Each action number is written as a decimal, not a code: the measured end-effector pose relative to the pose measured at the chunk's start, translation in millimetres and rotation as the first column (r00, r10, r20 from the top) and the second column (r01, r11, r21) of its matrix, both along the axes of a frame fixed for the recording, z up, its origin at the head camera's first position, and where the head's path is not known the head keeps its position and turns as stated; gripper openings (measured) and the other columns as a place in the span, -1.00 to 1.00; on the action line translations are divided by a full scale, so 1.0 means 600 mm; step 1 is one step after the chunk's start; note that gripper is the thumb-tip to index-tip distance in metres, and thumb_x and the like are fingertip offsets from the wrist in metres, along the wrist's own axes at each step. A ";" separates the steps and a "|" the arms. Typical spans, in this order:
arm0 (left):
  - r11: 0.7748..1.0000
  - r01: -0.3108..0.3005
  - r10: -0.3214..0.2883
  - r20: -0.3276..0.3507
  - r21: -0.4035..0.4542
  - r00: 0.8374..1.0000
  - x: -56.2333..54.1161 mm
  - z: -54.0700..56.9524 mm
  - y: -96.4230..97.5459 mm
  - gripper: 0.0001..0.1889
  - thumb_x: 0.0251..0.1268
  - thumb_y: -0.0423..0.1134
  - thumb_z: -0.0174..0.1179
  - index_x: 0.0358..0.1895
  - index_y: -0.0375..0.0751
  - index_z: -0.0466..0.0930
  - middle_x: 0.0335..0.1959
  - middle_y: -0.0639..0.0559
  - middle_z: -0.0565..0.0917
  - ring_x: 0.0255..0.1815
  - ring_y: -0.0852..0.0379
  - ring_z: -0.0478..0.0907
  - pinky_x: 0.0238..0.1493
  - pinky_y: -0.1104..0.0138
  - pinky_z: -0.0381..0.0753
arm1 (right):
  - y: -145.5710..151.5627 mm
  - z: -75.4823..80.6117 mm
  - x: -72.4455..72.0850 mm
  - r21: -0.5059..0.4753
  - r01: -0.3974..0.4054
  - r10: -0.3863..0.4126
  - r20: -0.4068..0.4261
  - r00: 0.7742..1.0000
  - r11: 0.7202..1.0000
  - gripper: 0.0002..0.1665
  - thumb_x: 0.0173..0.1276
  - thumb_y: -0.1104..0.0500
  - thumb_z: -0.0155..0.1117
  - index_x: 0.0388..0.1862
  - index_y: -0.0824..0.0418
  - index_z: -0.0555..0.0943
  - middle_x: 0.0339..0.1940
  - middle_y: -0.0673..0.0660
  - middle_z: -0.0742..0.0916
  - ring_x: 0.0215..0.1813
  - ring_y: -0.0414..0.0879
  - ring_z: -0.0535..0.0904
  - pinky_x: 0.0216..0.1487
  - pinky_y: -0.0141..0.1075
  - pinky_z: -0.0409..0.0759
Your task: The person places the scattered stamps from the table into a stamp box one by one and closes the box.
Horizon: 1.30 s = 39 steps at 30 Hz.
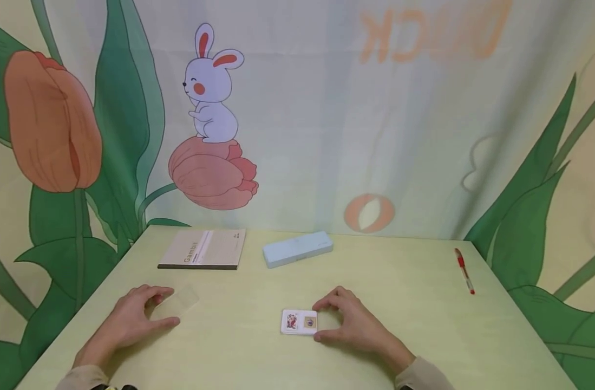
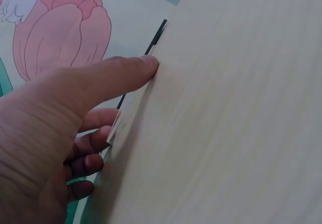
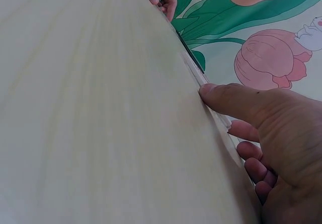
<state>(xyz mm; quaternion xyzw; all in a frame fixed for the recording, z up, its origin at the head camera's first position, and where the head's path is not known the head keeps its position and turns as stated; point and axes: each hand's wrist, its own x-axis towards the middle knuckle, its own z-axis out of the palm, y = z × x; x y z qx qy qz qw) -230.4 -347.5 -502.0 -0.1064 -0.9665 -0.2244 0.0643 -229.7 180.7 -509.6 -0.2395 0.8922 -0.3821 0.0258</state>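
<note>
On the left of the table lies a clear, thin plastic lid (image 1: 186,299), hard to make out against the surface. My left hand (image 1: 131,317) is around its near-left end, thumb on one side and fingers on the other; the left wrist view shows its transparent edge (image 2: 115,128) against the fingers. Nearer the middle lies a small flat playing card box (image 1: 299,322), white, with a colourful figure and a tan square on its face. My right hand (image 1: 355,322) pinches its right end between thumb and forefinger. In the right wrist view the box's clear edge (image 3: 193,69) runs past the thumb.
A beige notebook (image 1: 204,249) with a dark spine lies at the back left. Beside it is a light blue pencil case (image 1: 298,249). A red pen (image 1: 464,271) lies far right. A printed curtain (image 1: 297,135) hangs behind the table's back edge.
</note>
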 end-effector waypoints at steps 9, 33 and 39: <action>1.000 0.005 -0.006 0.034 0.026 0.999 -0.001 0.003 0.018 -0.30 0.11 0.07 0.71 0.29 -0.17 0.76 0.01 0.03 0.66 0.01 0.02 0.54 0.12 -0.04 0.59 | 0.000 -0.003 0.001 0.001 -0.002 0.002 -0.018 1.000 1.000 -0.37 0.15 -0.17 0.83 0.18 -0.12 0.79 0.07 -0.13 0.63 0.20 -0.12 0.48 0.31 -0.12 0.46; 0.989 0.138 -0.133 -0.104 0.048 0.986 -0.008 0.030 0.065 -0.41 0.04 -0.14 0.69 0.21 -0.07 0.76 -0.04 0.12 0.64 0.03 0.06 0.49 0.10 0.01 0.52 | -0.001 0.000 0.000 0.014 -0.001 0.001 -0.019 1.000 1.000 -0.37 0.15 -0.19 0.82 0.18 -0.13 0.79 0.08 -0.13 0.62 0.19 -0.12 0.48 0.30 -0.12 0.47; 0.974 0.212 -0.200 -0.139 0.076 0.970 -0.020 0.055 0.098 -0.42 0.04 -0.19 0.68 0.20 -0.10 0.75 0.00 0.04 0.66 0.07 -0.05 0.53 0.11 -0.03 0.56 | 0.000 -0.001 0.001 0.011 0.002 -0.002 -0.011 1.000 1.000 -0.37 0.15 -0.19 0.82 0.17 -0.13 0.79 0.07 -0.13 0.62 0.19 -0.11 0.48 0.30 -0.12 0.46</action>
